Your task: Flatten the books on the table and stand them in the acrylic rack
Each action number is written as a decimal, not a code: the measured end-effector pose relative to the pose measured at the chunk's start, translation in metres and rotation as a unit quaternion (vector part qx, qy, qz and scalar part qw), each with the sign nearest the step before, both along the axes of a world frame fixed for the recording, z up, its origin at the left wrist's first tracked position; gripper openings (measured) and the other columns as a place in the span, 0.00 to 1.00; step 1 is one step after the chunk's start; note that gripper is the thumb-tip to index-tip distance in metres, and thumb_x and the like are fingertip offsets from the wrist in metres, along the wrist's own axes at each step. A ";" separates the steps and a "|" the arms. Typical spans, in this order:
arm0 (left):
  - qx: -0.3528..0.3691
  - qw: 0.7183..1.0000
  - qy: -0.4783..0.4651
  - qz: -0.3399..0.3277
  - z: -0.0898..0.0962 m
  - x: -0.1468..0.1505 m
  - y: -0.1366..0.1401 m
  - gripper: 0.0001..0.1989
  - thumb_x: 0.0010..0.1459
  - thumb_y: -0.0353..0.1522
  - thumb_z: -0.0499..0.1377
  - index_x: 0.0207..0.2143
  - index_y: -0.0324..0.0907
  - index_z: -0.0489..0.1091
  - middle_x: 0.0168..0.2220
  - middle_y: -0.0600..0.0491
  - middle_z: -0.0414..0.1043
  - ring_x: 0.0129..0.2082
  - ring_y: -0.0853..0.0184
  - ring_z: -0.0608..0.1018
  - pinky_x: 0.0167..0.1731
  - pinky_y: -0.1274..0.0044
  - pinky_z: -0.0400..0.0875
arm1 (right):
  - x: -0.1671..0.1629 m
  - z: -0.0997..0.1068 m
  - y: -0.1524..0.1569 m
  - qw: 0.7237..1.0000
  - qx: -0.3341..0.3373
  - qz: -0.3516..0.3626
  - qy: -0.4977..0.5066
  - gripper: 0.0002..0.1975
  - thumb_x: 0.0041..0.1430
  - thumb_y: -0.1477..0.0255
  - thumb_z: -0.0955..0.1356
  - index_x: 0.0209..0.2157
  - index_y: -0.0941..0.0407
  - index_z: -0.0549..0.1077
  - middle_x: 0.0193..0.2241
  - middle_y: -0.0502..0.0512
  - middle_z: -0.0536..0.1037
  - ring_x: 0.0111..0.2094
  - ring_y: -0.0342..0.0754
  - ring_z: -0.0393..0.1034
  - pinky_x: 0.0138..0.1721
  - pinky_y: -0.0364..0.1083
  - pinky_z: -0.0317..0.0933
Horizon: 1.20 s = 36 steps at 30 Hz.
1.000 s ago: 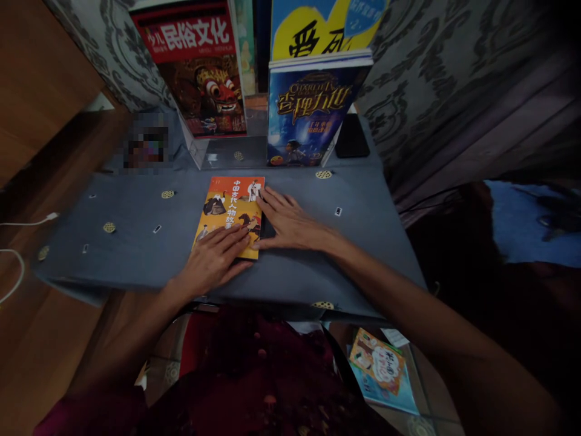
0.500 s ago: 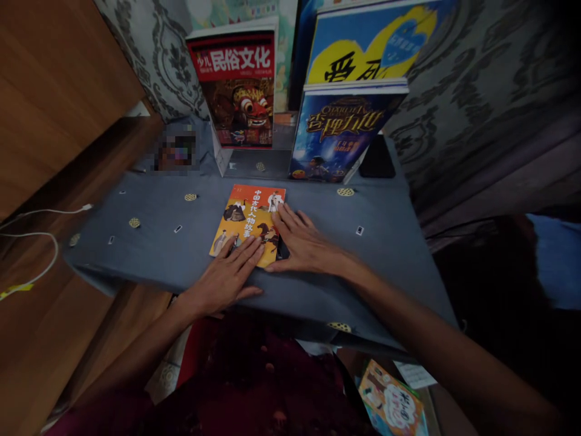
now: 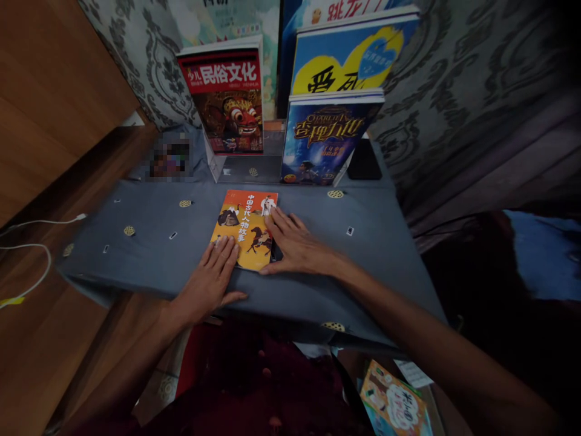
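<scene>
A closed orange and yellow book [image 3: 249, 233] lies flat on the table, its cover showing figures and a horse. My left hand [image 3: 209, 271] rests its outstretched fingers on the book's lower left corner, the thumb apart over the cloth. Along the right side of the cover, my right hand [image 3: 297, 245] lies with fingers extended and the thumb near the bottom edge. Neither hand is wrapped round anything. Part of a dark thing shows beneath the right palm; I cannot make out what it is.
Behind the book, a clear stand [image 3: 254, 169] carries a red book [image 3: 231, 100] at left and a blue book [image 3: 324, 142] at right, with a blue-yellow book [image 3: 345, 54] behind. A black flat object [image 3: 364, 160] lies beside it. A grey-blue cloth [image 3: 149, 260] covers the table.
My left hand has slid left across the cover to the book's lower left corner, uncovering more of the picture. My right hand stays on the right side. The view has shifted slightly.
</scene>
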State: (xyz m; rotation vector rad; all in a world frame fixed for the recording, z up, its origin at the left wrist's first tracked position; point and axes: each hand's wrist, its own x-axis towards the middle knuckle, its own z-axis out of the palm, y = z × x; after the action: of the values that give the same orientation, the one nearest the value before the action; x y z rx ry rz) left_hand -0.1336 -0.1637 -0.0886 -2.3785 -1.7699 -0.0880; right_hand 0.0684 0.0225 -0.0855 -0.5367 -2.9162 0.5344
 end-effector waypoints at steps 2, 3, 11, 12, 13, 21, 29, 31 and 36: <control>-0.007 1.000 -0.005 -0.018 0.000 0.011 0.001 0.49 0.65 0.57 0.42 0.71 0.31 0.29 0.70 0.31 0.47 0.72 0.49 0.47 0.67 0.56 0.46 | 0.001 0.004 0.001 1.000 0.004 0.005 -0.002 0.62 0.50 0.34 0.63 0.70 0.65 0.46 0.70 0.78 0.45 0.71 0.72 0.36 0.66 0.70 0.40; -0.012 1.000 -0.008 -0.027 0.000 0.018 0.002 0.49 0.64 0.58 0.41 0.71 0.31 0.30 0.70 0.32 0.47 0.72 0.50 0.46 0.68 0.56 0.44 | 0.002 0.007 0.001 1.000 0.005 0.007 -0.002 0.58 0.53 0.35 0.62 0.70 0.64 0.47 0.70 0.77 0.46 0.71 0.70 0.36 0.66 0.70 0.41; -0.067 0.993 -0.049 -0.079 0.006 0.047 0.010 0.48 0.65 0.58 0.42 0.72 0.34 0.31 0.72 0.37 0.44 0.73 0.56 0.46 0.70 0.60 0.42 | 0.000 0.020 -0.002 0.999 0.026 -0.036 -0.002 0.30 0.73 0.54 0.52 0.64 0.60 0.60 0.68 0.70 0.57 0.70 0.61 0.46 0.66 0.65 0.47; -0.070 0.993 -0.054 -0.081 0.008 0.046 0.010 0.46 0.66 0.57 0.42 0.72 0.35 0.31 0.72 0.38 0.44 0.73 0.56 0.46 0.70 0.60 0.43 | -0.001 0.019 -0.003 0.999 0.030 -0.040 0.002 0.29 0.73 0.56 0.53 0.64 0.60 0.60 0.68 0.70 0.57 0.70 0.61 0.46 0.66 0.65 0.47; -0.072 0.992 -0.059 -0.084 0.010 0.044 0.011 0.44 0.67 0.55 0.43 0.72 0.36 0.31 0.72 0.39 0.45 0.73 0.57 0.46 0.70 0.60 0.44 | -0.001 0.018 -0.004 0.998 0.032 -0.044 0.006 0.28 0.73 0.57 0.54 0.63 0.60 0.61 0.68 0.70 0.58 0.70 0.62 0.47 0.66 0.66 0.48; -0.086 0.984 -0.110 -0.112 0.029 0.024 0.027 0.24 0.73 0.37 0.45 0.69 0.46 0.51 0.69 0.50 0.57 0.69 0.65 0.60 0.67 0.65 0.58 | -0.005 0.010 0.004 0.984 -0.009 -0.126 0.125 0.20 0.73 0.67 0.56 0.55 0.57 0.72 0.58 0.63 0.74 0.62 0.55 0.63 0.62 0.59 0.55; -0.092 0.983 -0.126 -0.097 0.029 0.016 0.076 0.23 0.74 0.39 0.43 0.66 0.45 0.60 0.68 0.50 0.59 0.68 0.64 0.62 0.66 0.65 0.59 | -0.003 -0.003 0.025 0.930 -0.065 -0.246 0.263 0.21 0.71 0.66 0.55 0.56 0.56 0.71 0.52 0.61 0.78 0.53 0.55 0.72 0.56 0.57 0.63; -0.088 0.983 -0.127 -0.097 0.029 0.013 0.095 0.23 0.74 0.40 0.43 0.65 0.44 0.61 0.67 0.49 0.61 0.67 0.64 0.64 0.66 0.65 0.59 | -0.003 -0.008 0.028 0.923 -0.073 -0.253 0.280 0.21 0.71 0.65 0.56 0.56 0.54 0.71 0.51 0.60 0.79 0.53 0.55 0.72 0.56 0.57 0.64; -0.071 0.986 -0.119 -0.088 0.027 0.006 0.145 0.23 0.73 0.38 0.44 0.64 0.40 0.63 0.67 0.45 0.61 0.67 0.62 0.64 0.66 0.65 0.59 | -0.003 -0.014 0.030 0.915 -0.079 -0.258 0.300 0.20 0.71 0.64 0.56 0.55 0.53 0.71 0.50 0.60 0.79 0.52 0.55 0.72 0.55 0.56 0.65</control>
State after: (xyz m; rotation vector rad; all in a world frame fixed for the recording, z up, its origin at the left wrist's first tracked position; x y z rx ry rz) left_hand -0.1275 -0.0191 -0.0616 -2.7239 -1.7087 -0.2903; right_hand 0.0651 0.0525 -0.0999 -0.9286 -2.0539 0.7012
